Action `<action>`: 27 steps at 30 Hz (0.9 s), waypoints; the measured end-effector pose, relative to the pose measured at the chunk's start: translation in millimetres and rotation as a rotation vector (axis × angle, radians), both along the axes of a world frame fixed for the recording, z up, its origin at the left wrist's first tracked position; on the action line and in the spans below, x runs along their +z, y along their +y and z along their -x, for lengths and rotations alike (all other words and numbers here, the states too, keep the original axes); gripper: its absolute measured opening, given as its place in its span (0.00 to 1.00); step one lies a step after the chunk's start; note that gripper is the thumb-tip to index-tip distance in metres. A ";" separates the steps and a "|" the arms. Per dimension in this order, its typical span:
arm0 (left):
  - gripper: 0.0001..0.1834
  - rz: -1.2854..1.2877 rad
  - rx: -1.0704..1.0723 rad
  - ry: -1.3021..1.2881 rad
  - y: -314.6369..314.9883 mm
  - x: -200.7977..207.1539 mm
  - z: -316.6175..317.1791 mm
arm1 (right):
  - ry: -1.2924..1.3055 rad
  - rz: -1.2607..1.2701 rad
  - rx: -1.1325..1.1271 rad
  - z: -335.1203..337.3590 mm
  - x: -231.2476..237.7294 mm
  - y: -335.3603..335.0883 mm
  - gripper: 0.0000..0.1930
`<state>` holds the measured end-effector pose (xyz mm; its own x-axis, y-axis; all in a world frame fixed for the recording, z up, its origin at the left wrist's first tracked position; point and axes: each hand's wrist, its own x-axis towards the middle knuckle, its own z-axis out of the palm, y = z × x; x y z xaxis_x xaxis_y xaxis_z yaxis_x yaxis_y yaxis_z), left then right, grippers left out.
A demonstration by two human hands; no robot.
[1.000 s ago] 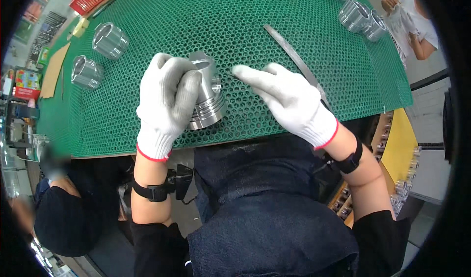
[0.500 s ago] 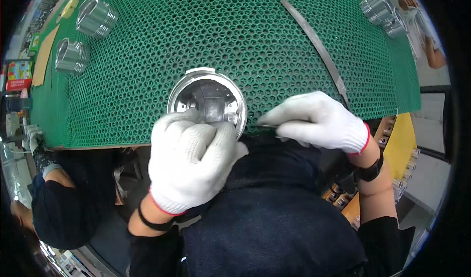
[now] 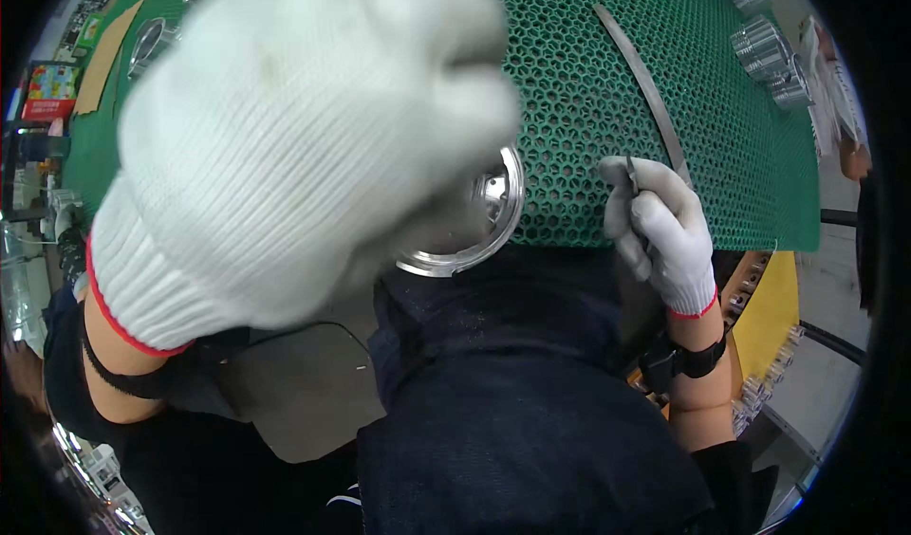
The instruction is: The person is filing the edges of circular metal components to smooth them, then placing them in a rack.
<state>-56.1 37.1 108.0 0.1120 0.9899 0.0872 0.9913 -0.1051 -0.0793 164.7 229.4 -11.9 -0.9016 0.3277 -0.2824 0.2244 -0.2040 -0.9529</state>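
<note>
My left hand, in a white knit glove with a red cuff, is raised close to the camera. Its fingers are smeared by motion, and whatever they may hold is hidden. Beneath it sits a round silver piston, hollow side up at the mat's near edge, mostly covered by the glove. To the right of the piston, my gloved right hand is closed around a thin dark pointed metal tool. The tool's tip points up and away, apart from the piston.
A long flat grey metal bar, like a file, lies on the green honeycomb mat. More pistons stand at the far right, another at the far left. A yellow board is beyond my right wrist. Another person's hand shows at left.
My left hand has come off the piston and up toward the camera. The right hand has moved right, turning the tool upward. The whole view has shifted a little.
</note>
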 end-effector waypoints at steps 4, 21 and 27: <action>0.20 -0.169 -0.195 0.313 53.7 -43.3 8.2 | -0.051 -0.016 -0.040 -5.3 -7.3 7.1 0.20; 0.39 -0.127 0.502 -0.444 -77.0 -86.9 -55.7 | 0.029 -0.041 -0.073 -5.8 -13.6 3.2 0.20; 0.27 -0.153 0.580 -1.442 -86.0 -75.6 -80.1 | 0.079 -0.018 -0.059 -5.9 -11.6 5.1 0.21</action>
